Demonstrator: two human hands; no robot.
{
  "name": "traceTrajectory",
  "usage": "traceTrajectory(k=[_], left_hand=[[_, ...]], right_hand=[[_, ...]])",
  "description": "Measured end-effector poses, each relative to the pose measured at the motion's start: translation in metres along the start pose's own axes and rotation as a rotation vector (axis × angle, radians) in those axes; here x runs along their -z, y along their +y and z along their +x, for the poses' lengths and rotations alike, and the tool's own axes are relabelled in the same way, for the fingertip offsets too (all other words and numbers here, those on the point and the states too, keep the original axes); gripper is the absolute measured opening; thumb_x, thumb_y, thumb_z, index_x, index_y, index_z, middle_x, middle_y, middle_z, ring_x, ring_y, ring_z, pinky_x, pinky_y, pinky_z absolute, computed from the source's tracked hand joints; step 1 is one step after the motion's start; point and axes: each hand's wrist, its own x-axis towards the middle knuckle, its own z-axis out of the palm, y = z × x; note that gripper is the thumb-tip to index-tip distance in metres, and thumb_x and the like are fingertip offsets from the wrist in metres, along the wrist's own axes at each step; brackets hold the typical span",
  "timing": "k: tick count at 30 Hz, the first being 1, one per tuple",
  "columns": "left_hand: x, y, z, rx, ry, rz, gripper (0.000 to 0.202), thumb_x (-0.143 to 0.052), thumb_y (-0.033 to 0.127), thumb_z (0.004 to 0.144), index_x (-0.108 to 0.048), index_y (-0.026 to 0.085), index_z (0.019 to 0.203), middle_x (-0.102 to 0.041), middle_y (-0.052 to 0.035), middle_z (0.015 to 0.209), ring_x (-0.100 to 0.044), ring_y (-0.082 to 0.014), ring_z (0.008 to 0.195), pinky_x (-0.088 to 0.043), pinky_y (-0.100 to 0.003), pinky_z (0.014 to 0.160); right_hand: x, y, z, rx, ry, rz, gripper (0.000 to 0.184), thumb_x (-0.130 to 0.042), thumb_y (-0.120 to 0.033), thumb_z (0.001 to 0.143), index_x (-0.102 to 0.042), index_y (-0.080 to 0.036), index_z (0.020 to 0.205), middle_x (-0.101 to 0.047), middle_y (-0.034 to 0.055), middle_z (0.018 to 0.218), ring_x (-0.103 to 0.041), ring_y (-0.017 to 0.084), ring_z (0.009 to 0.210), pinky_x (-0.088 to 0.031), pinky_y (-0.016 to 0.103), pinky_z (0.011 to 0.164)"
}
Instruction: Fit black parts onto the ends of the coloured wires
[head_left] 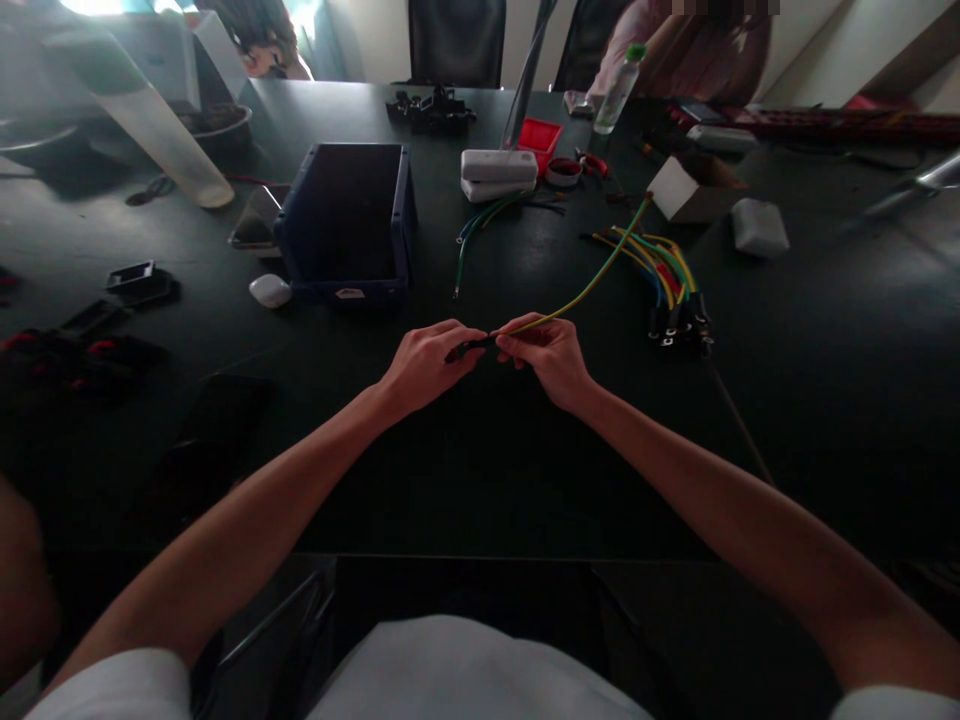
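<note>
My left hand (pixel 437 362) pinches a short black sleeve (pixel 474 345) at the near end of a yellow-green wire (pixel 592 284). Right beside it, my right hand (pixel 549 360) grips the same wire close to that end. From there the wire bends up and to the right, its far end near a white box. A bundle of coloured wires (pixel 675 270) with black sleeves and ring terminals lies to the right of my hands. Ahead of them rest several loose green and blue wires (pixel 480 222).
A dark blue bin (pixel 343 288) stands ahead on the left, with a white earbud case (pixel 270 291) beside it. Farther back are a white power strip (pixel 498 168), a red tray (pixel 541 138), a bottle (pixel 619 92) and a small white box (pixel 686 190). People sit across the table.
</note>
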Motion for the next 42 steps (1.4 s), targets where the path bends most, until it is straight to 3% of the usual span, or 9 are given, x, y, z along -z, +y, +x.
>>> traceTrajectory(k=[23,35,39,42], left_hand=[[-0.0005,-0.0016,0.0005,0.016,-0.018,-0.075,0.028,-0.059,0.031,0.092,-0.068,0.017,0.115,-0.069,-0.0060,0.091,-0.058,-0.0092,0.066,-0.046,-0.022,0.060],[0.0042,0.0013,0.0031,0.102,-0.127,-0.189,0.031,-0.052,0.014,0.091,-0.067,0.015,0.118,-0.068,-0.0068,0.089,-0.060,-0.0098,0.064,-0.047,-0.023,0.059],[0.0033,0.0029,0.0044,0.168,-0.118,-0.226,0.029,-0.055,0.015,0.089,-0.069,0.016,0.115,-0.068,-0.0055,0.085,-0.059,-0.0095,0.063,-0.047,-0.022,0.058],[0.0009,0.0054,0.0051,0.243,-0.095,-0.282,0.028,-0.057,0.016,0.088,-0.070,0.016,0.113,-0.068,-0.0046,0.083,-0.057,-0.0087,0.060,-0.045,-0.021,0.055]], right_hand=[[-0.0026,-0.0033,-0.0007,0.010,0.032,-0.055,0.021,-0.079,-0.034,0.071,-0.070,-0.017,0.081,-0.069,0.0012,0.071,-0.061,0.011,0.055,-0.043,0.022,0.045],[-0.0039,-0.0041,0.0005,0.014,0.058,-0.074,0.029,-0.081,-0.038,0.069,-0.068,-0.016,0.083,-0.066,0.0003,0.068,-0.057,0.010,0.051,-0.046,0.024,0.045],[-0.0044,-0.0033,-0.0003,0.013,0.052,-0.078,0.028,-0.079,-0.034,0.072,-0.069,-0.016,0.090,-0.067,0.0011,0.073,-0.057,0.010,0.052,-0.046,0.025,0.047],[-0.0060,-0.0040,-0.0019,-0.003,0.082,-0.078,0.038,-0.078,-0.033,0.073,-0.069,-0.016,0.106,-0.069,0.0016,0.076,-0.057,0.010,0.054,-0.046,0.025,0.048]])
